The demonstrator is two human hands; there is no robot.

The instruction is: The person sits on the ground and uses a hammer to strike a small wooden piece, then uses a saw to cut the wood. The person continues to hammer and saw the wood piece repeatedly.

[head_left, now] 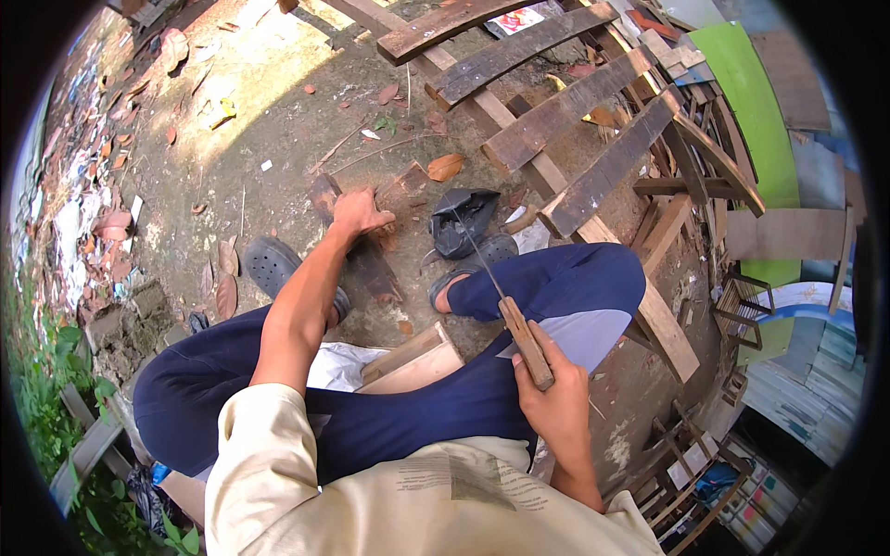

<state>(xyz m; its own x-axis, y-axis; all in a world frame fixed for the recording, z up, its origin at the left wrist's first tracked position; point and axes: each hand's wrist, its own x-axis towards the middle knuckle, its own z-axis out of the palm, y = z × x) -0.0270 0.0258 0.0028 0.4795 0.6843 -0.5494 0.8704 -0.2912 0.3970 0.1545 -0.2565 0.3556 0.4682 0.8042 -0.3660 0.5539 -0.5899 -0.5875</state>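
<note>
My left hand [360, 215] reaches down to the ground between my feet, its fingers curled over a short dark wooden board [375, 269]. Reddish-brown dust lies beside that board, near a small wood offcut [411, 178]. In my right hand [554, 389], held over my right thigh, is a wooden-handled tool [525, 345] with a long, thin blade. The blade points up and left, apart from the board; seen almost edge-on, it does not show whether it is a saw or a knife. Its tip overlaps a crumpled black plastic bag [462, 222] near my right shoe.
A slatted wooden frame [556, 176] spreads across the upper right, its long beam passing my right knee. Under my legs sits a pale wooden block [417, 363] beside white sheeting [341, 366]. Litter and leaves [111, 222] cover the left; green panels [756, 120] stand at right.
</note>
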